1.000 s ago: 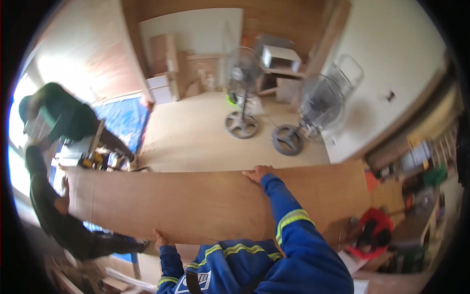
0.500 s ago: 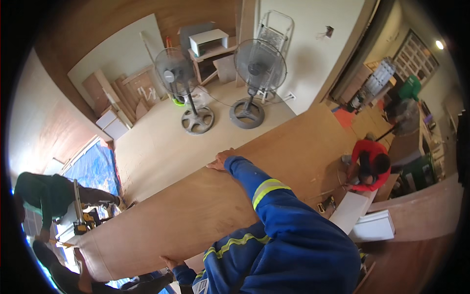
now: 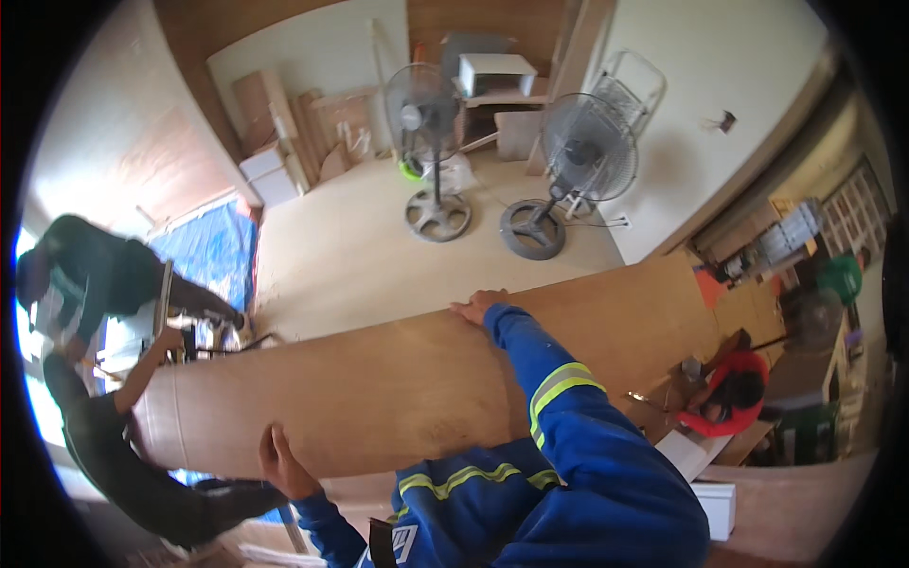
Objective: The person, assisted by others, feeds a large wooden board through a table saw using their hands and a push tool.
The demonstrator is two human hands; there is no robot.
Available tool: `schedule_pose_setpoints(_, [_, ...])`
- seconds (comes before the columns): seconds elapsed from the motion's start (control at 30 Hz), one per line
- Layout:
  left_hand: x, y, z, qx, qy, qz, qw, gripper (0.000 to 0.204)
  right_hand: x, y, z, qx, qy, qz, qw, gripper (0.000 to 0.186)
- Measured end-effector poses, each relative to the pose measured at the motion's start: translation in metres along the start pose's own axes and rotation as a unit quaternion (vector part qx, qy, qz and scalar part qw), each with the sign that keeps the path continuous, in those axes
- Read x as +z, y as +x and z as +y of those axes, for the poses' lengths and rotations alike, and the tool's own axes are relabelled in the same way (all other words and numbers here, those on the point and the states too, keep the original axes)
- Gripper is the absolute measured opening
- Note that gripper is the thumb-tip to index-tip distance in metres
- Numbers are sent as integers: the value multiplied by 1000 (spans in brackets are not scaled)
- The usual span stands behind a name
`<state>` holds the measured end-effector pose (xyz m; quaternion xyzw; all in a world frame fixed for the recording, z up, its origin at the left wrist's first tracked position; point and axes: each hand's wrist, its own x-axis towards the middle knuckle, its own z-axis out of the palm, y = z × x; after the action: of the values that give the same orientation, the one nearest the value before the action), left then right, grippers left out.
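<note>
A long brown plywood panel (image 3: 379, 388) stretches across the view in front of me. My right hand (image 3: 483, 305) grips its far edge near the middle, with the blue sleeve reaching over the board. Over the panel's near edge, further left, my left hand (image 3: 286, 466) has its fingers stretched out and holds nothing. A person in dark clothes (image 3: 133, 464) bends at the panel's left end, one arm reaching toward a dark tool there, partly hidden. Toward the right end crouches a person in red (image 3: 729, 393), hands close to the board.
Two standing fans (image 3: 437, 213) (image 3: 535, 227) are on the floor beyond the panel. Another person in dark green (image 3: 95, 265) leans over at the left, near a blue sheet (image 3: 213, 251). Wood offcuts (image 3: 308, 133) lean on the back wall. White boards (image 3: 715, 511) lie at lower right.
My view has shifted, so the room appears further right. My left hand has left its place on the near edge and opened, further left. My right hand stays on the far edge.
</note>
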<state>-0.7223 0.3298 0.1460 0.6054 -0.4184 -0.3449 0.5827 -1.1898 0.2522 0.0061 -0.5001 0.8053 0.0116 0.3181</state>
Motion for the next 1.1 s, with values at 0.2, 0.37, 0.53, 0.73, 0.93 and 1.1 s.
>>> schedule_pose_setpoints(0.2, [37,-62,167,195,-596,-515,585,19,-13,-17,-18,1,-56,0,998,84])
schedule_pose_setpoints(0.37, [52,-85,221,327,-586,-587,452,27,-2,-4,-5,-18,-57,23,998,84])
schedule_pose_setpoints(0.53, [73,-95,226,305,-572,-579,493,27,-18,-18,-16,2,-33,-42,999,82])
schedule_pose_setpoints(0.73, [80,-95,223,278,-516,-629,511,28,-8,-11,-11,10,-53,-6,999,83])
schedule_pose_setpoints(0.93, [84,-91,217,271,-492,-637,529,30,-14,-2,-13,2,-40,-16,999,82])
schedule_pose_setpoints(1.1, [82,-86,215,262,-479,-645,535,31,-15,0,-15,1,-52,-29,998,80])
